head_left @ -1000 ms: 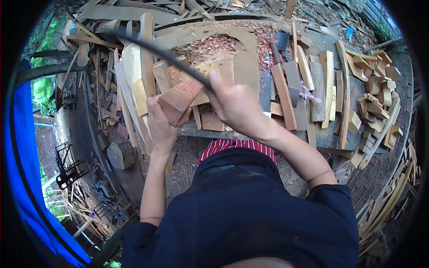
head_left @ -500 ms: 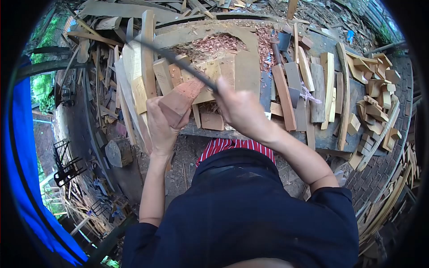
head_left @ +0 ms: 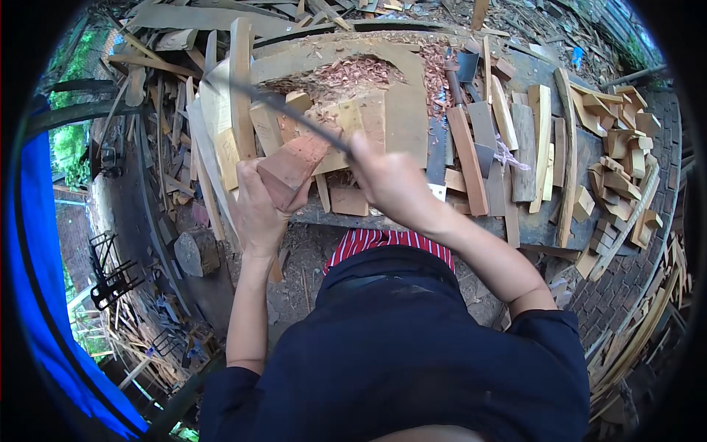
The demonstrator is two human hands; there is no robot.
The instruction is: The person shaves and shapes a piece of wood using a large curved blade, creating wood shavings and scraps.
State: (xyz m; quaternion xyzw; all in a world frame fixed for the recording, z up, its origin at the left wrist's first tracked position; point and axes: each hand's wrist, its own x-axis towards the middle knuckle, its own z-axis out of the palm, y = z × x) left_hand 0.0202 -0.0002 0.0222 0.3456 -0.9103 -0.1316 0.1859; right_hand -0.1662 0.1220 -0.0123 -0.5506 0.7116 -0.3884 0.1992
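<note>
My left hand (head_left: 259, 210) is wrapped round a reddish wooden block (head_left: 291, 173), which tilts up and away over the near part of the bench. The block's upper face looks rough and freshly cut. In my right hand (head_left: 390, 184), blurred by motion, is the near end of a long, narrow dark blade (head_left: 283, 108). The blade slants to the upper left and overlaps the far end of the block in this view. Its handle is hidden in my fist. Under and behind the block lie pale wood pieces (head_left: 368, 121) on the bench.
Reddish shavings (head_left: 361, 72) lie in a hollow in the bench. On the right side are several wooden strips (head_left: 541, 140) and a heap of cut blocks (head_left: 626, 166). Long boards (head_left: 241, 88) lean at the left. A log stump (head_left: 197, 253) stands on the floor, left of my left arm.
My right hand and the dark blade have shifted slightly left and down. My left hand and the reddish block have moved a little left, with the grip unchanged.
</note>
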